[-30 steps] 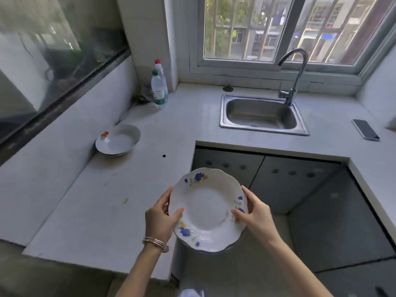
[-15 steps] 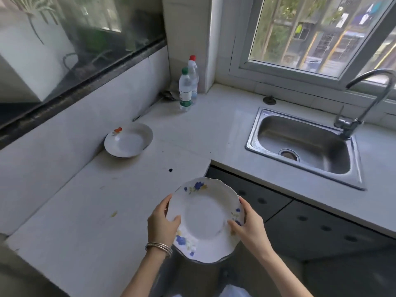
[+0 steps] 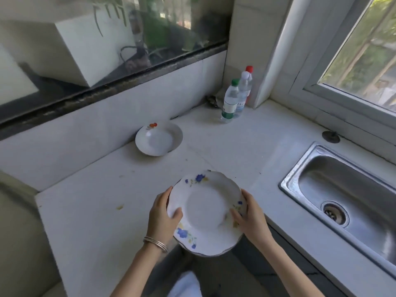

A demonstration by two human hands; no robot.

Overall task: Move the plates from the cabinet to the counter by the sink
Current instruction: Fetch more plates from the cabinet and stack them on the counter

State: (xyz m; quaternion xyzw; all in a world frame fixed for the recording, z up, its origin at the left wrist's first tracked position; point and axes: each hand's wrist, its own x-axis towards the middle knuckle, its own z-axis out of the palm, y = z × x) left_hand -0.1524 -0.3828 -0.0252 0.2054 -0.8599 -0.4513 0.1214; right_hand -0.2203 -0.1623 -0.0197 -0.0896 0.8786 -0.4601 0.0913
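Note:
A white plate with blue flowers and a wavy rim (image 3: 207, 211) hangs over the inner corner of the white counter (image 3: 102, 211). My left hand (image 3: 162, 215) grips its left rim, thumb on top. My right hand (image 3: 249, 217) grips its right rim, thumb on the upper face. A second white plate with a red flower (image 3: 159, 138) lies on the counter against the left wall, apart from both hands. The steel sink (image 3: 342, 202) is set into the counter at the right.
Two clear bottles, one green-capped (image 3: 230, 101) and one red-capped (image 3: 244, 91), stand in the back corner. A round sink plug (image 3: 331, 137) lies by the window sill. A dark window ledge runs above the left wall. Dark cabinet fronts sit below the counter edge.
I have stepped closer and turned left; both hands carried the blue-flowered plate forward, from in front of the cabinets to over the counter's inner corner. The red-flowered plate has not moved.

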